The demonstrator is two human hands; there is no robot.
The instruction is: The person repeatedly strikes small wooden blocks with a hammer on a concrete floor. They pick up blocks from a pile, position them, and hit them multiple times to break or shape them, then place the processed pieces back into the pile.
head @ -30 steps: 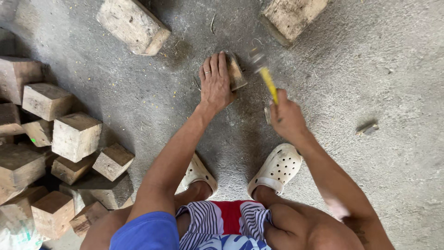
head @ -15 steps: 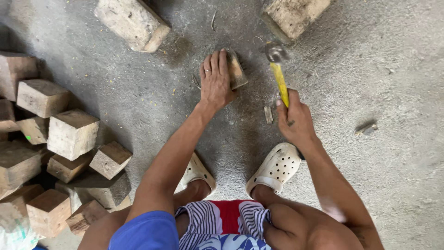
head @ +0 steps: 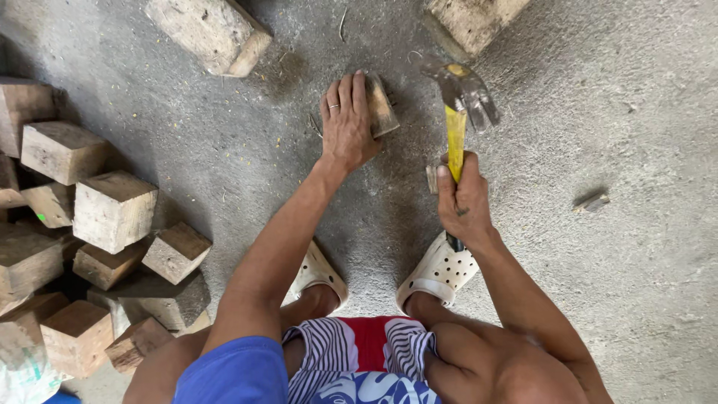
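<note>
My right hand (head: 462, 196) is wrapped tight around the yellow handle of a claw hammer (head: 458, 112), fingers closed fully about it, the metal head lifted just above the concrete floor (head: 636, 112) and pointing away from me. My left hand (head: 347, 120) lies flat, fingers together and stretched out, pressing down on a small wooden block (head: 380, 105) that rests on the floor; only the block's right edge shows past my fingers. The hammer head sits just to the right of that block, apart from it.

Nearest to me are my knees, my striped shorts (head: 359, 359) and my white perforated clogs (head: 440, 271), one under each arm. Just beside my right hand a small piece of wood (head: 431, 179) lies on the floor. To my left is a heap of rough wooden blocks (head: 112, 209), stacked loosely against each other. Off to the right a small scrap (head: 591, 200) lies alone. Farther out, two larger blocks sit at the top edge, one up left (head: 213, 34) and one up right (head: 475, 19).
</note>
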